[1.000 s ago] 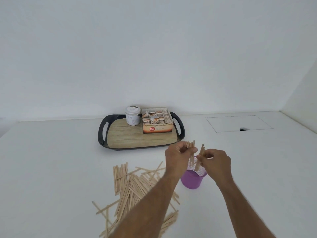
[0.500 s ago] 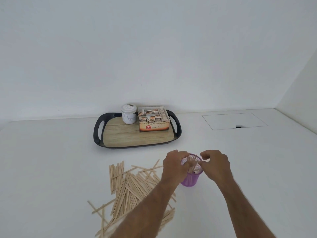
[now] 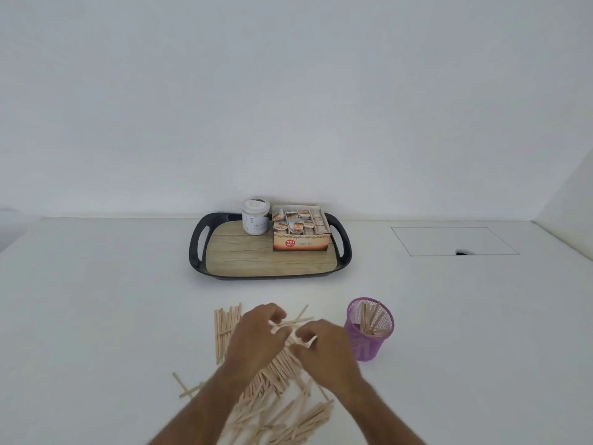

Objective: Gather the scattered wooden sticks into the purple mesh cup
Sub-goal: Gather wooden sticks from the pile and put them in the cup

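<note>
A purple mesh cup [image 3: 369,329] stands upright on the white table, with several wooden sticks [image 3: 370,317] leaning inside it. A loose pile of wooden sticks [image 3: 276,393] lies to the cup's left, spreading toward the near edge. Both hands are over the far end of that pile. My left hand [image 3: 256,335] has curled fingers pinching a few sticks. My right hand [image 3: 324,345] sits just beside it, fingers curled on sticks from the pile. The sticks under both hands are partly hidden.
A black-rimmed tray [image 3: 199,245] with a wood-look base stands behind the pile, carrying a white jar [image 3: 255,216] and an open box of tea sachets [image 3: 300,228]. A rectangular panel with a small hole [image 3: 452,240] lies flush in the table at the right.
Both hands have left the cup, where they dropped sticks, and moved left onto the pile. The cup now stands uncovered with sticks inside.
</note>
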